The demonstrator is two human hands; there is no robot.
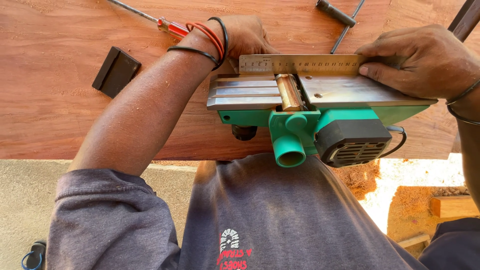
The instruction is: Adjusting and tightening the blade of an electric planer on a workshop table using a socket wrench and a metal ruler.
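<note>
A green electric planer (310, 122) lies upside down on a reddish wooden board (55, 115), its metal sole (350, 90) facing up and its cutter drum (289, 92) exposed in the middle. A steel ruler (300, 64) stands on edge along the far side of the sole. My left hand (245, 37) reaches behind the ruler's left end and grips it. My right hand (420, 60) presses the ruler's right end down against the sole. Black and red bands circle my left wrist.
A red-handled screwdriver (165, 22) lies at the board's far edge, a small black block (116, 71) to the left, and a black T-handle tool (340, 15) at the top. Sawdust (415, 200) and a wood offcut (452, 206) lie on the ground at right.
</note>
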